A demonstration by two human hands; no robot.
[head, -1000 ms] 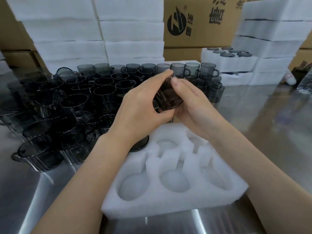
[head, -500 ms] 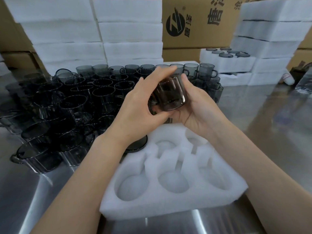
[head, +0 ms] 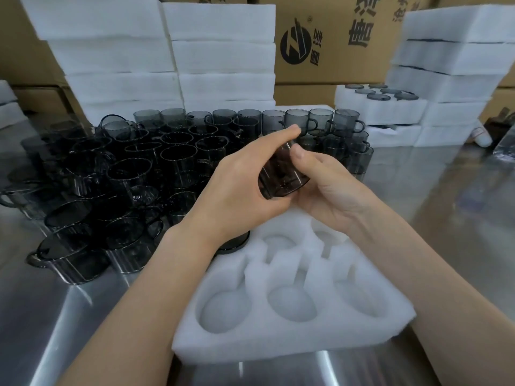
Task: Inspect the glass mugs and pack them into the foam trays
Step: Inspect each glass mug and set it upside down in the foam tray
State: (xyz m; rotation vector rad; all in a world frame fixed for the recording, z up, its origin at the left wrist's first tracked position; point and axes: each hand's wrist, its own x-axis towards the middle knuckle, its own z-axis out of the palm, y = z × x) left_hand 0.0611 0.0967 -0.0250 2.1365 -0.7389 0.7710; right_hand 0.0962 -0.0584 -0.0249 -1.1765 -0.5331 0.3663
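Above the steel table (head: 459, 218), left hand (head: 237, 188) and right hand (head: 331, 188) both clasp 1 tilted smoky mug (head: 281, 176)

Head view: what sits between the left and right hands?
One dark glass mug, tilted, gripped by left hand and right hand above the foam tray's far edge, in the head view.

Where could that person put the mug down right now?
The foam tray has open wells along its near edge. Bare steel table lies right of the tray, before the foam stacks, and at the near left corner in front of the loose mugs. The mugs crowd the whole left side.
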